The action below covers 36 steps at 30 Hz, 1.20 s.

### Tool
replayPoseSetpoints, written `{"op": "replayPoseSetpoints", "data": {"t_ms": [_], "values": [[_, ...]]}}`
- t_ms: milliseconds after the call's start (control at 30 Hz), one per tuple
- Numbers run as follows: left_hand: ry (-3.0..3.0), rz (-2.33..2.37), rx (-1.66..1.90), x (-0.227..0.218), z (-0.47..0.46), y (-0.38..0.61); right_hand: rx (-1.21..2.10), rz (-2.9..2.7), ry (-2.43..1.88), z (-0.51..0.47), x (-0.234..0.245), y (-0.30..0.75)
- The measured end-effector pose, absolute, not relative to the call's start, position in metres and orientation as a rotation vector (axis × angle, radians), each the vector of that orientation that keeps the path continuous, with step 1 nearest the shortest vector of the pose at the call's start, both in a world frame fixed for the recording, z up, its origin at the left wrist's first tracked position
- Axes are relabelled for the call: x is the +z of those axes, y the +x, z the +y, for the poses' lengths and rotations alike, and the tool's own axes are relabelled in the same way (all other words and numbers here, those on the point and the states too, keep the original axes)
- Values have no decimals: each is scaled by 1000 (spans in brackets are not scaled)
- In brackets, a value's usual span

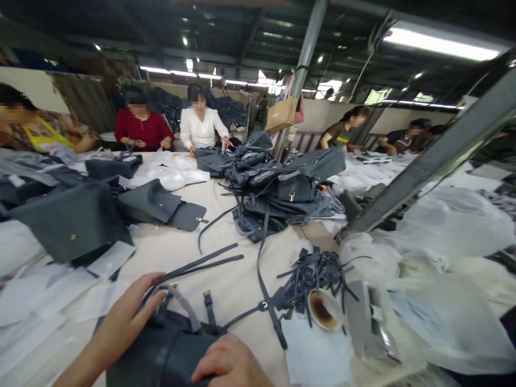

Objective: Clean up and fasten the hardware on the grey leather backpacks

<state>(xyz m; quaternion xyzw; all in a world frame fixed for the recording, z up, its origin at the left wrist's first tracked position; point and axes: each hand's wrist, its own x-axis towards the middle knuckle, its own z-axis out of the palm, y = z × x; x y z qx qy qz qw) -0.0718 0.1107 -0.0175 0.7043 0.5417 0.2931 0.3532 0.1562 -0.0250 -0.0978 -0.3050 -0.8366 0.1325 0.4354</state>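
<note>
Head camera is showing a broad, pale-covered tabletop (234, 290), with a heap of dark bags (278, 183) sprawling across its far middle. One dark bag (161, 349) is lying nearest the wearer, under both hands at the bottom edge. Its body is looking largely made up, with fittings in place, but the straps are trailing loose, so handling is seemingly only partway along; whether the heaped bags are finished or waiting, I cannot tell. To the right, a tangle of straps (318, 269) is lying apart from the hands. The left hand (129, 312) is reaching in from the lower left, fingers extending and thumb angling beside long straps (209, 257); whether its grip is closing on them is unclear. The right hand (231, 360) is curling over the bag's front, its grip hidden. Between them, a small buckled strap (209, 309) is standing up.
</note>
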Motion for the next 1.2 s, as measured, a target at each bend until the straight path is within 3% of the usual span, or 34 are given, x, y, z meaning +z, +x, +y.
{"op": "replayPoseSetpoints", "data": {"t_ms": [167,300,400,500,567,700,833,1033,1200], "values": [[1616,1192,422,-11,128,-61,465,-2223,-849,-31,-110,154],[1530,1189,508,-3,115,-57,391,-2089,-809,-31,-85,177],[1439,1225,546,-5,95,-54,592,-1936,-1048,-33,-80,206],[1362,1246,545,-15,77,-56,710,-1765,-1756,-31,-105,242],[1253,1255,510,-21,69,-61,671,-1738,-1992,-24,-134,263],[1057,1269,562,-19,57,-69,629,-1810,-2149,-4,-185,277],[901,1283,797,-8,47,-52,616,-1889,-2151,15,-202,264],[797,1237,1038,-13,34,-22,649,-1792,-2127,47,-182,275],[864,1115,993,-20,31,-27,722,-1422,-2087,54,-113,297]]}}
